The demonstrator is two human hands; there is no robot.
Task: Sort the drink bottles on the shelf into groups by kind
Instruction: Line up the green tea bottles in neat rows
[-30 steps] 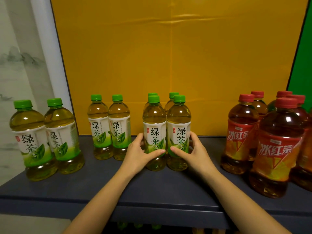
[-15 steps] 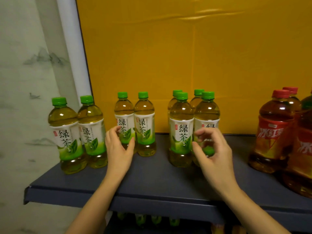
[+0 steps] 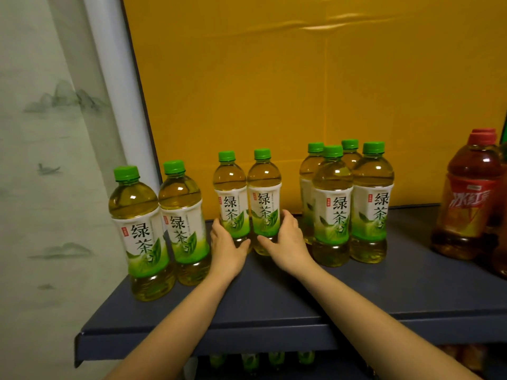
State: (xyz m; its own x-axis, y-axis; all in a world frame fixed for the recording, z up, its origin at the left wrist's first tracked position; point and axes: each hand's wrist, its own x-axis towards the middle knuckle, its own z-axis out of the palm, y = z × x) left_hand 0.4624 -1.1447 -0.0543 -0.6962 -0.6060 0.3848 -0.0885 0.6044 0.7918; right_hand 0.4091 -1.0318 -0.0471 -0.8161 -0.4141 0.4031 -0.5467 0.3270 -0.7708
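Green tea bottles with green caps stand on the dark blue shelf in three clusters. A middle pair stands between my hands. My left hand is wrapped around the lower part of the pair's left bottle. My right hand grips the lower part of its right bottle. Two more green tea bottles stand at the shelf's left end. Several green tea bottles stand grouped to the right. Red tea bottles with red caps stand at the far right, partly cut off.
A yellow panel backs the shelf. A white post and a painted wall lie to the left. The shelf's left end and front edge are near the left pair. More bottles show on a lower shelf beneath.
Both hands left the right-hand cluster of green tea bottles and moved left to the middle pair, closing on its two bottles. The view has shifted left.
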